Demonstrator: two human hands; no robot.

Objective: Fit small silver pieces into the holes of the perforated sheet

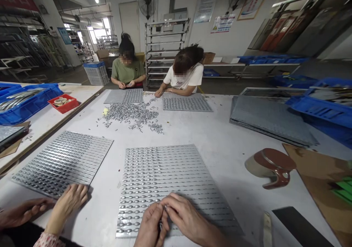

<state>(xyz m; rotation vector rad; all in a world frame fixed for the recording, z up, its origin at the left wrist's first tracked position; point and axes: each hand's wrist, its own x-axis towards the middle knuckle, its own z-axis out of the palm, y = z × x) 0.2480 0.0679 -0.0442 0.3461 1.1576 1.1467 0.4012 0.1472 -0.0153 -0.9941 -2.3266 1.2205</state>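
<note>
Head view: two bare hands meet over a board (pixel 178 177), which lies flat on the counter (pixel 220 129) right before the person.
Left hand (pixel 152 221): fingers curled, tips drawn together; something dark shows within the curl, too small to name.
Right hand (pixel 184 212): thumb and forefinger brought up to the left fingertips; cannot tell whether a piece is pinched between them.
Rows: rounded grey pieces (pixel 134 198) fill the board's left side; its right side shows only thin lines.
Pile (pixel 132 112): loose pieces heaped beyond the board, well apart from the hands.
Beside: a co-worker's hand (pixel 70 199) at the near edge of a second board (pixel 66 159).
Step in hand: seemingly readying a small piece by fingertip, near where the rounded rows end.
Next move: likely calls for a light pinch, lined up with its row, without nudging nearby pieces.
</note>
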